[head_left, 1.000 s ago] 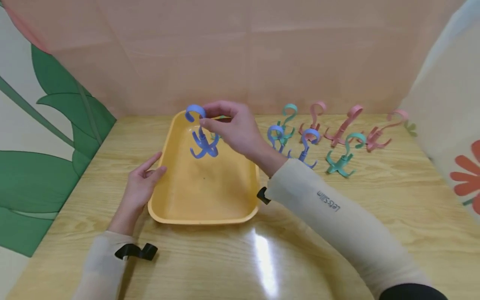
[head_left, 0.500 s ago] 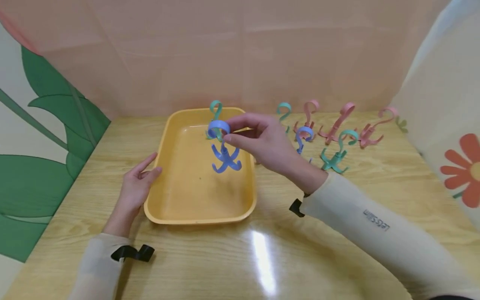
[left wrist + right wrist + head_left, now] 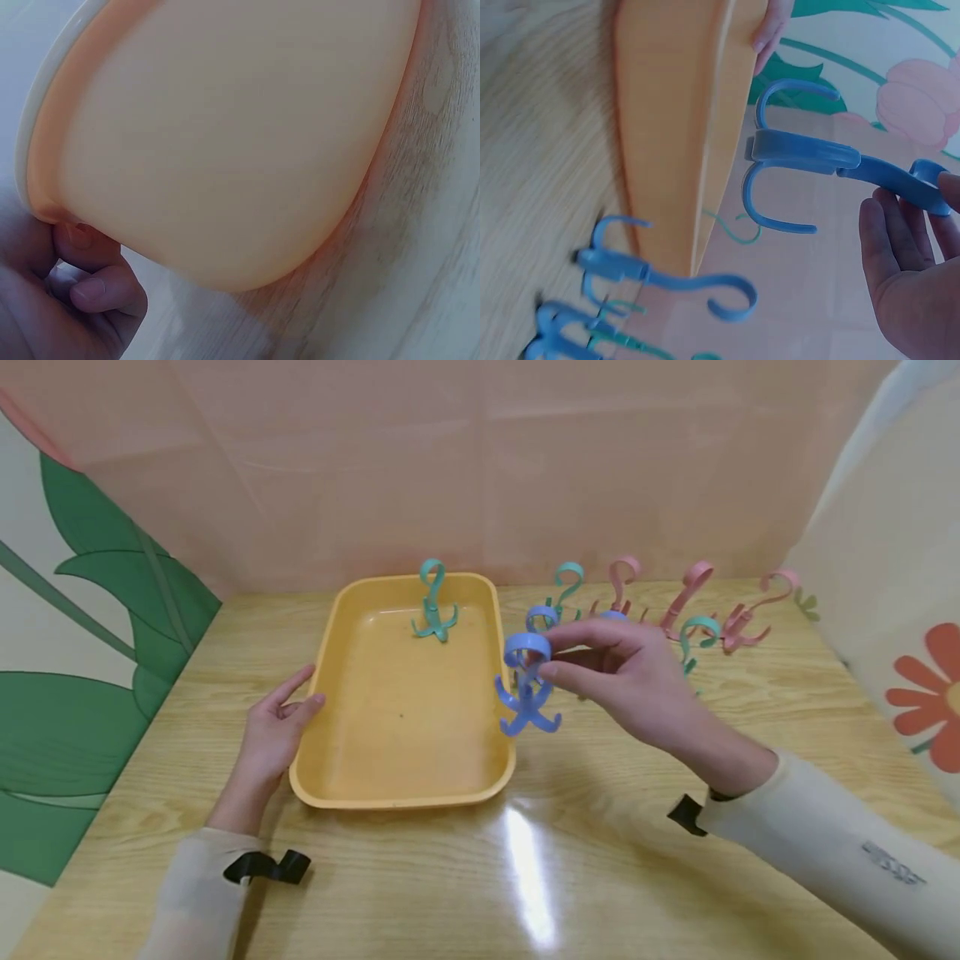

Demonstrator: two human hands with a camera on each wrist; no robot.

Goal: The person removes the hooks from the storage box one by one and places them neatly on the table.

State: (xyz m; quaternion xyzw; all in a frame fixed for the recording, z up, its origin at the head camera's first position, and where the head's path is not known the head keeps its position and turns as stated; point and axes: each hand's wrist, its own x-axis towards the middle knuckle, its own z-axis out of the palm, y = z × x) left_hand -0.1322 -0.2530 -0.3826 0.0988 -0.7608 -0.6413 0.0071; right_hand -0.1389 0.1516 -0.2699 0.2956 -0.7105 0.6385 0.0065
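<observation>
My right hand (image 3: 630,681) pinches a blue four-pronged hanging hook (image 3: 528,706) by its curved upper part, prongs down, in the air by the right rim of a yellow tray (image 3: 401,803). The right wrist view shows this blue hook (image 3: 806,154) apart from the tray's side wall (image 3: 664,112). My left hand (image 3: 273,735) grips the tray's left rim; in the left wrist view its curled fingers (image 3: 101,289) are under the rim. A green hook (image 3: 433,610) stands inside the tray at the back. Another blue hook (image 3: 542,617) stands behind the held one, partly hidden.
Right of the tray, several hooks stand on the wooden table (image 3: 637,877): green ones (image 3: 570,578), pink ones (image 3: 738,627) and a blue one (image 3: 613,615), some hidden by my right hand. A pink backdrop (image 3: 480,485) closes off the table's far side.
My right hand has carried the blue hook rightward and lower, from over the tray to its right rim. The green hook inside is now in full view. My left hand stays on the rim.
</observation>
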